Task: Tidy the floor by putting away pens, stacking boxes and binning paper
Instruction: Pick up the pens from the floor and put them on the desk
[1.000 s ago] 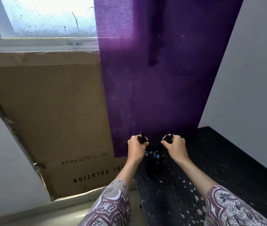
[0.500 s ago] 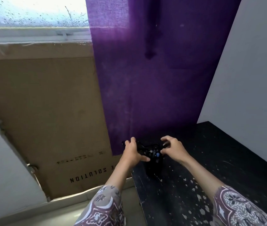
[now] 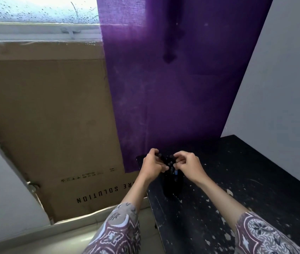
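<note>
With both hands at the holder [image 3: 172, 182] mouth, pens [image 3: 171, 163] step: left hand [image 3: 152, 166] and right hand [image 3: 188, 165] pinch pens. Next: let go, clear.

1. Left sleeve [image 3: 120, 233]: loose patterned fabric, grey/beige w/ maroon & white ornamental motifs, ends approx. at elbow.
2. Right sleeve [image 3: 262, 235]: same print, maroon bands, white floral medallions.
3. Forearms, hands bare.
</note>
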The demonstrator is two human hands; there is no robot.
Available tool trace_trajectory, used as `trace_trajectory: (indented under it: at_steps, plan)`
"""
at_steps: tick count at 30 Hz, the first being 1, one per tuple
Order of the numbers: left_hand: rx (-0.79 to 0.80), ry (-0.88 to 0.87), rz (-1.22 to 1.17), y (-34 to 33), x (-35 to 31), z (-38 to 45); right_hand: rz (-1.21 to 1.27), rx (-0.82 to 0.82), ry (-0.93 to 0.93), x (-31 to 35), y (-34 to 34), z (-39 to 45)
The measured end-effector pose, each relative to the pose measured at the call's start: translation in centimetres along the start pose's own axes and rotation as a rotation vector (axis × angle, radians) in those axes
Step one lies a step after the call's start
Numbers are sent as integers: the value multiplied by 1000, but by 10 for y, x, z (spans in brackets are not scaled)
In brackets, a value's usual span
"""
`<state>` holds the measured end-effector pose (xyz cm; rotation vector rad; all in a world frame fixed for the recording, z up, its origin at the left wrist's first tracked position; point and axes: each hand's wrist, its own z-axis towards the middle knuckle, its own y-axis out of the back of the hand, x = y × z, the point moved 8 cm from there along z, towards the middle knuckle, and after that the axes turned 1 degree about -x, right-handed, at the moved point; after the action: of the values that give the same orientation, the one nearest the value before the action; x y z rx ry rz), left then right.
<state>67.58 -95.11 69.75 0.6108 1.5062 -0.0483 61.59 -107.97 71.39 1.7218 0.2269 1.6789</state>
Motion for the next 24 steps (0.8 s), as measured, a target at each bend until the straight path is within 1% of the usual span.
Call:
trace_trajectory:
  at_steps: [3,5,7,9,10,12,15,17,19,22,24]
  plan:
    - [-74,3,-49,7,10,1,-104,68,-3,-2,-7,-2]
    - [-131,24,34,12,20,2,-102,140,12,-3,-14,-6]
    - [-108,85,133,11,30,1,-112,190,16,-6,-22,-9]
    - [-10,132,131,2,37,2,-131,194,1,-13,-27,-9]
    - [39,124,112,-4,36,2,-133,162,2,-16,-27,-8]
    - [64,76,94,-10,33,2,-138,61,14,-19,-21,-6]
    - [30,3,84,-11,25,4,-79,-65,-12,-26,-8,-4]
    - [10,-20,18,-10,19,6,18,-153,-34,-29,4,-4]
    - [-3,-36,-32,-11,13,7,47,-239,-13,-28,16,-5]
    - [-48,-74,5,-8,8,4,24,-278,67,-19,20,-4]
    - [-82,-99,69,-4,6,1,-44,-246,117,-12,13,-5]
